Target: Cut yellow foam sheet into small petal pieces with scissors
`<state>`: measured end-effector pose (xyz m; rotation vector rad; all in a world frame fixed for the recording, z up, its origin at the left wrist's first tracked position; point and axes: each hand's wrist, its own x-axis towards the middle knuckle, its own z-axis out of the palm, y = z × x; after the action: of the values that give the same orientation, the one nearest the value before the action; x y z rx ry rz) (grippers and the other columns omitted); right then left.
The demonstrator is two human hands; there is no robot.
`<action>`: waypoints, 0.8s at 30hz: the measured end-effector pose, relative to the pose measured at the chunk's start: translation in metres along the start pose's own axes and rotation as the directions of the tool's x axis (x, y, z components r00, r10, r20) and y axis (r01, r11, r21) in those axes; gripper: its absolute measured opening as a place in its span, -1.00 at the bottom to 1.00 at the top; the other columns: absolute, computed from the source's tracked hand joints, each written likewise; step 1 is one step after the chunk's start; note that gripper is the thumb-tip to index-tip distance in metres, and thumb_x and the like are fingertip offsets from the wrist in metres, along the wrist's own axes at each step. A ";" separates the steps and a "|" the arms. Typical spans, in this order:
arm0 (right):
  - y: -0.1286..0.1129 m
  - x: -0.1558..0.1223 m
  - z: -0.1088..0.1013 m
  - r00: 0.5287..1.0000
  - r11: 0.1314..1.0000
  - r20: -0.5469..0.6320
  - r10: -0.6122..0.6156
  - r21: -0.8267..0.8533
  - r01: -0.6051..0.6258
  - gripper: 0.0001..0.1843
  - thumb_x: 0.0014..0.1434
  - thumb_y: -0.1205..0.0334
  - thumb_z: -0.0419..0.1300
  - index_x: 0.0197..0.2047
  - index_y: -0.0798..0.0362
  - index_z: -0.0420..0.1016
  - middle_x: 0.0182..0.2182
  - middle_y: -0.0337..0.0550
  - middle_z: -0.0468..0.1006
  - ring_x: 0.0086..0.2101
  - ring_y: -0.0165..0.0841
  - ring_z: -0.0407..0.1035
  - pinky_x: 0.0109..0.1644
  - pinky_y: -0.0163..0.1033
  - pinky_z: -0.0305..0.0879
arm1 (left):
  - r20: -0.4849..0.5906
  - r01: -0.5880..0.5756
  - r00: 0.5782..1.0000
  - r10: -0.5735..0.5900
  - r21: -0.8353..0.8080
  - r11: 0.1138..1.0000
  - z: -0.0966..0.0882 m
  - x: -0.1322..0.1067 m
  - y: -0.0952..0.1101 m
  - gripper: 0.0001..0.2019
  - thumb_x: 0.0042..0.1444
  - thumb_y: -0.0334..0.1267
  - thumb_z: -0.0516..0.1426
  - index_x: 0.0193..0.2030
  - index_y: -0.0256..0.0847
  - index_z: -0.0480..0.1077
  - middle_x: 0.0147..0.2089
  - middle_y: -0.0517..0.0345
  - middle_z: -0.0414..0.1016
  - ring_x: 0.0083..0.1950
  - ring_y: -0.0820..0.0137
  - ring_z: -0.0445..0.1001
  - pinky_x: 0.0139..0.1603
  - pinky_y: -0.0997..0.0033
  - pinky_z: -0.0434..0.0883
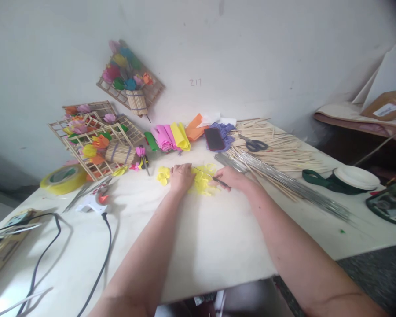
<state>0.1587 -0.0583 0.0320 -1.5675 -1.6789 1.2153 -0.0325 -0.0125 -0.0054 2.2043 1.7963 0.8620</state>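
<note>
A loose pile of cut yellow paper pieces [203, 181] lies on the table between my two hands. My left hand [182, 177] rests at the pile's left side with its fingers curled; what is under them is hidden. Small dark-handled scissors [221, 182] are in my right hand [231, 177], their blades reaching left over the yellow pieces towards my left hand. A separate yellow petal cluster [163, 175] lies just left of my left hand.
Behind are crepe paper rolls [166, 137] and a phone [214, 138]. Wooden sticks [277, 145], wires [293, 189] and black scissors [254, 144] lie right. Left are flower-decorated stick frames [99, 145], yellow tape [64, 178], a glue gun [94, 203] and cords.
</note>
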 end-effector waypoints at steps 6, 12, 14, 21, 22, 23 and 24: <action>0.000 0.000 -0.004 1.000 1.000 -0.029 -0.004 -0.022 0.004 -0.74 -0.24 0.12 0.38 -0.67 0.08 0.43 -0.84 -0.34 0.24 -0.81 -0.56 0.05 -0.76 -0.40 0.01 | 0.011 0.012 1.000 -0.012 -0.012 1.000 -0.002 0.000 0.000 -0.68 -0.03 -0.25 0.15 -0.08 -0.15 0.45 -0.10 -0.02 0.52 0.03 0.06 0.31 0.11 0.09 0.12; -0.003 -0.004 -0.002 1.000 0.999 -0.003 0.031 0.032 -0.031 -0.68 -0.27 0.11 0.41 -0.72 0.07 0.37 -0.84 -0.32 0.23 -0.79 -0.56 0.02 -0.76 -0.38 0.01 | 0.026 -0.017 1.000 0.016 0.032 0.999 -0.001 0.000 -0.001 -0.68 0.00 -0.24 0.13 -0.07 -0.18 0.45 -0.01 -0.03 0.47 0.05 0.05 0.28 0.11 0.07 0.13; -0.002 -0.003 0.000 0.999 0.999 0.020 0.030 0.038 -0.031 -0.69 -0.24 0.10 0.39 -0.70 0.08 0.37 -0.83 -0.33 0.24 -0.79 -0.57 0.02 -0.74 -0.39 0.03 | 0.045 -0.035 0.998 0.033 0.041 0.999 0.000 0.000 -0.001 -0.68 0.01 -0.24 0.13 -0.06 -0.15 0.44 0.01 0.01 0.46 0.08 0.07 0.25 0.14 0.07 0.10; 0.003 0.000 0.000 0.997 0.998 0.080 0.006 0.061 -0.011 -0.71 -0.11 0.09 0.30 -0.61 0.11 0.38 -0.79 -0.35 0.24 -0.77 -0.59 0.04 -0.71 -0.42 0.06 | 0.076 -0.014 0.997 0.008 0.082 0.997 -0.001 0.001 0.000 -0.68 0.01 -0.25 0.12 -0.05 -0.15 0.45 -0.06 0.04 0.49 0.06 0.14 0.26 0.16 0.13 0.07; 0.003 0.000 0.000 0.997 0.997 0.078 0.000 0.071 -0.005 -0.72 -0.11 0.09 0.31 -0.61 0.11 0.39 -0.79 -0.35 0.24 -0.77 -0.58 0.04 -0.71 -0.42 0.06 | 0.074 -0.005 0.997 -0.001 0.080 0.997 -0.001 0.001 0.000 -0.68 0.00 -0.24 0.12 -0.07 -0.16 0.45 -0.08 0.03 0.49 0.05 0.13 0.27 0.15 0.14 0.08; 0.003 0.001 -0.001 0.998 0.997 0.070 -0.007 0.079 0.002 -0.72 -0.12 0.09 0.32 -0.60 0.11 0.40 -0.79 -0.35 0.24 -0.77 -0.58 0.04 -0.71 -0.42 0.05 | 0.069 0.007 0.998 -0.012 0.078 0.997 -0.001 0.002 0.000 -0.68 -0.01 -0.23 0.13 -0.08 -0.17 0.46 -0.10 0.02 0.50 0.03 0.12 0.28 0.14 0.13 0.09; 0.003 0.001 0.000 0.998 0.996 0.058 -0.015 0.087 0.010 -0.72 -0.14 0.09 0.33 -0.60 0.12 0.40 -0.80 -0.35 0.24 -0.77 -0.58 0.04 -0.72 -0.42 0.05 | 0.063 0.018 0.998 -0.023 0.076 0.997 -0.001 0.002 0.000 -0.68 -0.01 -0.22 0.14 -0.09 -0.18 0.47 -0.11 0.00 0.51 0.02 0.12 0.29 0.13 0.13 0.09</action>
<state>0.1605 -0.0571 0.0289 -1.4807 -1.6468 1.3216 -0.0334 -0.0113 -0.0039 2.2273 1.8478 0.7233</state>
